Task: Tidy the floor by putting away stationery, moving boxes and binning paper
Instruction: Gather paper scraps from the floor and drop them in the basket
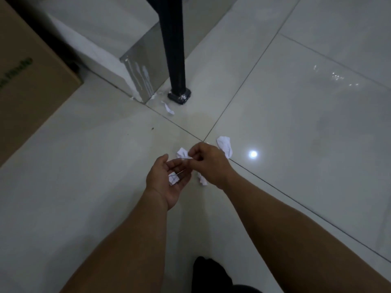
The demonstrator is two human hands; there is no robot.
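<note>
As the task stood: paper pick-up was in hand and, by judgement, well short of complete.
Left grip (169, 182): was turned palm up, fingers relaxed and open, closed round nothing.
Palm scrap (174, 179): lay loose in the cupped left palm; counted as gathered but not binned.
Right grip (208, 163): was closed to a pinch, thumb against fingertips.
Pinched scrap (182, 153): was held in that pinch just beyond the left palm; whether it had cleared the floor (84, 166) could not be told.
Wrist scrap (202, 180): lay on the floor beside and partly under the right wrist, not collected.
Far scrap (225, 145): lay on the floor just beyond the right grip, not collected.
Leg scrap (169, 107): lay near the foot of the black leg (175, 49), well apart from both hands.
Cardboard box (31, 85): stood on the floor at the left edge; whether that was its final place could not be told.
Bin and stationery: neither was in view.
Outstanding, by judgement: three loose scraps to gather, all paper to be binned, box and stationery steps unconfirmed.
</note>
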